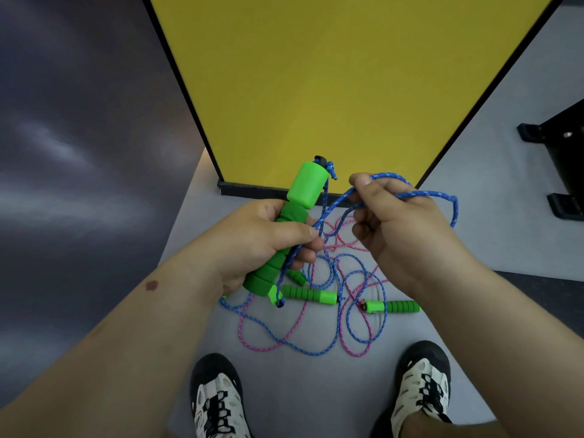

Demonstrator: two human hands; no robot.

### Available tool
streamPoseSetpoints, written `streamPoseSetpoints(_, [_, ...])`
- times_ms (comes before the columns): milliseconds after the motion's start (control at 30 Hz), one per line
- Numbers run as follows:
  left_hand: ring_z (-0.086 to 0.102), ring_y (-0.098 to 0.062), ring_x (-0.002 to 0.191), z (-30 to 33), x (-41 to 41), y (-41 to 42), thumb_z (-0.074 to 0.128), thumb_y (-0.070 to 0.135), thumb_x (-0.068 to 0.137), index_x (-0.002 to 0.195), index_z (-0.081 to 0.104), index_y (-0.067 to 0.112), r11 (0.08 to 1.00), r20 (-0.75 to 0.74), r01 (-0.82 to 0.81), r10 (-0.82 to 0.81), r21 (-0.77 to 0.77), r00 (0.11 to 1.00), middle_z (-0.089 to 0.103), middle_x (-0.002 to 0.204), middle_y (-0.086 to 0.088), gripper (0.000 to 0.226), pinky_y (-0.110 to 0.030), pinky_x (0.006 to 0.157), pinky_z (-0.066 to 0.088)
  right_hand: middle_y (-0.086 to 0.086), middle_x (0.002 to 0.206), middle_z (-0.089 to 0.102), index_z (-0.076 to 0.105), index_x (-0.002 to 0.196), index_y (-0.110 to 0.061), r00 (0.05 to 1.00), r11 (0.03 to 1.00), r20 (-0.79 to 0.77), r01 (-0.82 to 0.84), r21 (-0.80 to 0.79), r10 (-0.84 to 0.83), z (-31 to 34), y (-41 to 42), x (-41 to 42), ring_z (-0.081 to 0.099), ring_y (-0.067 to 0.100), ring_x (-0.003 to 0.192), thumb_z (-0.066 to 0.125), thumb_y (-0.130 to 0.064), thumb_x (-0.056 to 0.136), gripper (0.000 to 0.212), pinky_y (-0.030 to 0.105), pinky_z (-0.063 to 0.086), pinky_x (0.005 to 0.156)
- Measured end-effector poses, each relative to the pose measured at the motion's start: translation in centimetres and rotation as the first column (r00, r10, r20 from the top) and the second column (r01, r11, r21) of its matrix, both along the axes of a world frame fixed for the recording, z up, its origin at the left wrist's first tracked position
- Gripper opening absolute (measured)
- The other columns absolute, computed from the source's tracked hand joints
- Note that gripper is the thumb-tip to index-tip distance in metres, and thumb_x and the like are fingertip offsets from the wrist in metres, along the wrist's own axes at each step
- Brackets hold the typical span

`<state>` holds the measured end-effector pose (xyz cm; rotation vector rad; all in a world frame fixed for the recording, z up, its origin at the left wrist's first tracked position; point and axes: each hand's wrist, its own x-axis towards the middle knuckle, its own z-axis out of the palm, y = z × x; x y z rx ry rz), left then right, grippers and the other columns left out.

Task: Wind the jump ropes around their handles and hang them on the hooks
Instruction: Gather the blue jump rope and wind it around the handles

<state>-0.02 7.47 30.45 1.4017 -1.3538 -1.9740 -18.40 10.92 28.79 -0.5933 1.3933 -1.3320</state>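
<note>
Left hand: the left hand point(252, 238) sits just left of the picture's middle, fingers and thumb curled round a green handle point(284, 229), with a strand of blue rope pinned under the thumb against the grip.
Held handle: it tilts with its smooth fat end toward 1 o'clock and its ribbed foam end toward 7 o'clock; a black cap and a small blue knot show at the top end.
Right hand: the right hand point(395, 222) is at 3 o'clock of the left one, close by but apart from it, fingers bent and pinching a loop of the blue rope point(423, 193).
Blue rope: from the pinch it arcs out toward 3 o'clock, and other strands drop past the held handle to the floor point(505, 216).
Floor pile: at 6 o'clock of the hands lie loose coils of blue rope tangled with a pink rope point(268, 346).
Other handles: a second handle point(311, 294) lies flat in the tangle, and a third handle point(395, 306) lies at 3 o'clock of it, near but apart.
Shoes: two black-and-white shoes point(218, 403) stand at the bottom edge, at 6 o'clock of the pile.
Board: a yellow board point(331, 74) with a dark frame stands upright at 12 o'clock.
</note>
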Motion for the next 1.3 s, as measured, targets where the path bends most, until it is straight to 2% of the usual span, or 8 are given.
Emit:
streamPoseSetpoints(100, [0.069, -0.014, 0.065, 0.0, 0.0, 0.0, 0.064, 0.004, 0.094, 0.098, 0.064, 0.007, 1.000, -0.003, -0.011, 0.011, -0.003, 1.000, 0.076, 0.079, -0.006, 0.005, -0.027, 0.064, 0.059, 0.005, 0.081, 0.061, 0.072, 0.100, -0.006, 0.995, 0.995, 0.018, -0.095, 0.032, 0.094, -0.3, 0.5, 0.7, 0.054, 0.013, 0.067, 0.068, -0.025, 0.093, 0.021, 0.029, 0.046, 0.064])
streamPoseSetpoints(267, [0.069, -0.014, 0.067, 0.0, 0.0, 0.0, 0.063, 0.005, 0.095, 0.103, 0.068, 0.005, 1.000, -0.012, 0.005, -0.005, -0.022, 1.000, 0.075, 0.080, -0.008, 0.010, -0.025, 0.061, 0.057, 0.002, 0.079, 0.067, 0.077, 0.099, -0.014, 0.948, 0.951, -0.071, -0.307, 0.037, 0.309, -0.7, 1.5, 2.0, 0.056, 0.011, 0.072, 0.065, -0.023, 0.095, 0.015, 0.030, 0.046, 0.069])
streamPoseSetpoints(433, [0.069, -0.014, 0.066, 0.1, 0.0, 0.0, 0.063, 0.005, 0.094, 0.104, 0.066, 0.003, 1.000, -0.010, 0.009, -0.009, -0.014, 1.000, 0.075, 0.079, -0.007, 0.011, -0.025, 0.062, 0.058, -0.001, 0.074, 0.066, 0.079, 0.092, -0.018, 0.969, 0.973, -0.088, -0.228, 0.025, 0.229, -0.5, 1.3, 1.8, 0.057, 0.010, 0.069, 0.068, -0.024, 0.093, 0.012, 0.031, 0.048, 0.070])
streamPoseSetpoints(700, [0.067, -0.015, 0.063, 0.0, 0.0, 0.0, 0.065, 0.004, 0.093, 0.096, 0.063, 0.007, 1.000, -0.011, 0.027, -0.027, -0.005, 1.000, 0.073, 0.078, -0.008, 0.004, -0.029, 0.065, 0.057, 0.007, 0.076, 0.060, 0.076, 0.087, -0.015, 1.000, 1.000, -0.028, 0.001, -0.008, -0.001, 0.2, 0.2, 0.4, 0.054, 0.012, 0.062, 0.070, -0.021, 0.093, 0.010, 0.031, 0.046, 0.065])
streamPoseSetpoints(833, [0.067, -0.015, 0.062, 0.2, -0.1, 0.1, 0.065, 0.004, 0.093, 0.097, 0.063, 0.007, 1.000, -0.010, 0.019, -0.019, -0.002, 1.000, 0.073, 0.078, -0.008, 0.005, -0.026, 0.060, 0.057, 0.008, 0.080, 0.062, 0.075, 0.095, -0.010, 1.000, 1.000, 0.002, -0.026, 0.006, 0.026, 0.2, 0.3, 0.4, 0.054, 0.013, 0.063, 0.069, -0.021, 0.093, 0.012, 0.030, 0.047, 0.064])
streamPoseSetpoints(1033, [0.067, -0.014, 0.064, 0.1, 0.0, 0.0, 0.063, 0.005, 0.095, 0.098, 0.067, 0.007, 1.000, -0.002, 0.014, -0.014, -0.018, 1.000, 0.073, 0.076, -0.005, 0.006, -0.025, 0.059, 0.055, 0.001, 0.077, 0.067, 0.077, 0.100, -0.013, 0.950, 0.951, -0.062, -0.305, 0.048, 0.307, -0.4, 1.5, 1.9, 0.057, 0.009, 0.068, 0.067, -0.022, 0.095, 0.015, 0.026, 0.047, 0.066])
streamPoseSetpoints(1167, [0.067, -0.015, 0.063, 0.1, 0.0, 0.0, 0.064, 0.005, 0.094, 0.099, 0.065, 0.005, 1.000, -0.007, 0.001, -0.001, -0.001, 1.000, 0.073, 0.077, -0.006, 0.006, -0.025, 0.060, 0.056, 0.000, 0.078, 0.068, 0.078, 0.093, -0.015, 0.963, 0.971, -0.124, -0.241, 0.007, 0.240, -0.3, 1.2, 1.6, 0.056, 0.011, 0.068, 0.069, -0.022, 0.093, 0.012, 0.027, 0.049, 0.067])
streamPoseSetpoints(1300, [0.067, -0.014, 0.062, 0.1, -0.1, 0.1, 0.065, 0.004, 0.093, 0.095, 0.062, 0.008, 1.000, -0.001, 0.014, -0.014, 0.002, 1.000, 0.073, 0.076, -0.006, 0.005, -0.025, 0.060, 0.056, 0.007, 0.079, 0.064, 0.076, 0.089, -0.013, 0.994, 0.996, -0.082, -0.082, -0.034, 0.079, 0.1, 0.6, 0.8, 0.055, 0.014, 0.067, 0.071, -0.022, 0.092, 0.010, 0.031, 0.048, 0.068])
